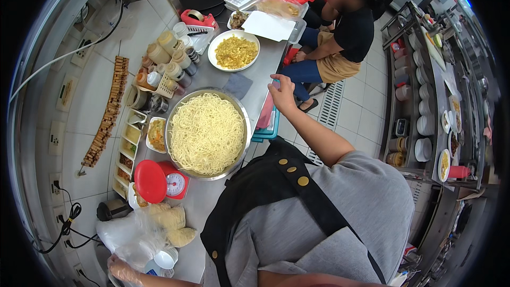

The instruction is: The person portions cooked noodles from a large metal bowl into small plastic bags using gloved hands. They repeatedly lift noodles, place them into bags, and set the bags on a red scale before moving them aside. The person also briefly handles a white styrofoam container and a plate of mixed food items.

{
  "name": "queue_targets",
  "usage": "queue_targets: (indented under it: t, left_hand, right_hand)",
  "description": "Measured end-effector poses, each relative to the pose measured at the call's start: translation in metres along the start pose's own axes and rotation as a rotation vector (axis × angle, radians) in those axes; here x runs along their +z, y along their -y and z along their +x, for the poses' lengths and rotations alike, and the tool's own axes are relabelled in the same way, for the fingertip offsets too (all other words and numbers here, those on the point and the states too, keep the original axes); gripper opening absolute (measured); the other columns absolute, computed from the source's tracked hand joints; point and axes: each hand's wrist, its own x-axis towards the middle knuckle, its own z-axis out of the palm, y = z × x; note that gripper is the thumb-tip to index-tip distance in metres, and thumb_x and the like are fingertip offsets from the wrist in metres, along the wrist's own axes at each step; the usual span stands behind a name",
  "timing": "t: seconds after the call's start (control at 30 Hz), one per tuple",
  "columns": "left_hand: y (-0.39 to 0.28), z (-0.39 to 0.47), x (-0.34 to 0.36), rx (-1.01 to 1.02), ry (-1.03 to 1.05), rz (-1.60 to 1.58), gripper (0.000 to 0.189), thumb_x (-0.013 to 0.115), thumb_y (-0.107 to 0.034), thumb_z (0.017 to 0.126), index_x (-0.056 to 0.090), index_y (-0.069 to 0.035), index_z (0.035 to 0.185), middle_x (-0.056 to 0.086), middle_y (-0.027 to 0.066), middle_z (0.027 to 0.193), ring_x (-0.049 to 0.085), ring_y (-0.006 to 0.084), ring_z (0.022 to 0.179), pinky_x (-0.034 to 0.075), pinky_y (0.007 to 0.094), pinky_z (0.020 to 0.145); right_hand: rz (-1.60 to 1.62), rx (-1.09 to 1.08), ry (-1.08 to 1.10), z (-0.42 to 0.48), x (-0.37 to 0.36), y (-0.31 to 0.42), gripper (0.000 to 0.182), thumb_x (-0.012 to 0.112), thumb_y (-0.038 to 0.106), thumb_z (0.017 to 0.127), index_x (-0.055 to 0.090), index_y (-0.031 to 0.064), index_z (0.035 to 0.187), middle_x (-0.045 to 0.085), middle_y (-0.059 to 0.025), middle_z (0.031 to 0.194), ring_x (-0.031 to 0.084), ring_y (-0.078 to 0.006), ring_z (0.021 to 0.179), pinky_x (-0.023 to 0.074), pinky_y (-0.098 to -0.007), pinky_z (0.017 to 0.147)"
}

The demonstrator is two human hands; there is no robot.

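My right hand (283, 93) is bare and raised beside the counter's edge, fingers apart, with nothing in it. At the lower left, my left hand (122, 270) wears a clear plastic glove; its fingers are partly hidden, so its grip is unclear. Close to it are a clear plastic bag (133, 233), bagged yellowish noodle portions (169, 217) and white bowls (165, 258). A wide steel bowl (248, 127) full of yellow noodles (207, 133) stands on the counter before me. Beyond it is a white bowl of yellow food (235, 52), near a grey cloth (238, 85).
Sauce bottles (159, 54) in baskets, divided ingredient trays (127, 143) and a red kitchen scale (175, 185) line the counter's wall side. A person in a black shirt (354, 32) sits near its far end. Across the aisle stands a steel shelf (434, 127) with stacked bowls.
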Motion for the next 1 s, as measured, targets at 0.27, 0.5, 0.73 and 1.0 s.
queue_targets:
  t: [0.27,0.5,0.73,1.0]
  left_hand:
    - [0.001,0.001,0.003,-0.136,0.227,0.003,0.03,0.071,-0.025,0.09,0.067,0.003,0.102,0.07,0.0147,0.089,0.063,0.0274,0.071,0.051,0.0403,0.069]
    - [0.02,0.006,0.037,-0.085,0.213,0.17,0.021,0.061,-0.025,0.089,0.062,-0.004,0.088,0.063,0.0159,0.082,0.061,0.0242,0.068,0.044,0.0365,0.057]
    - [-0.086,-0.026,-0.045,0.14,-0.691,0.422,0.029,0.065,-0.031,0.091,0.064,-0.006,0.076,0.064,0.0107,0.071,0.065,0.0285,0.061,0.05,0.0415,0.049]
    - [-0.159,-0.038,-0.083,-0.002,-0.959,0.97,0.04,0.051,-0.017,0.093,0.059,0.007,0.125,0.057,0.03,0.125,0.052,0.0471,0.121,0.039,0.0596,0.106]
  right_hand:
    - [0.051,-0.008,0.029,0.02,-0.002,-0.003,0.032,0.071,0.018,0.083,0.065,0.0124,0.114,0.058,-0.0134,0.114,0.048,-0.0312,0.103,0.0357,-0.0415,0.097]
    - [0.018,-0.052,0.041,0.033,-0.008,-0.009,0.032,0.072,0.017,0.081,0.066,0.0137,0.112,0.058,-0.013,0.112,0.05,-0.0323,0.104,0.036,-0.0421,0.097]
    - [-0.009,-0.11,-0.015,0.044,-0.017,-0.014,0.03,0.074,0.016,0.079,0.068,0.0128,0.108,0.061,-0.0132,0.109,0.051,-0.0333,0.106,0.0365,-0.0429,0.097]
    - [0.165,-0.406,0.281,0.012,-0.004,0.087,0.033,0.069,0.006,0.086,0.063,0.0103,0.119,0.062,-0.0074,0.121,0.052,-0.0259,0.11,0.046,-0.0357,0.092]
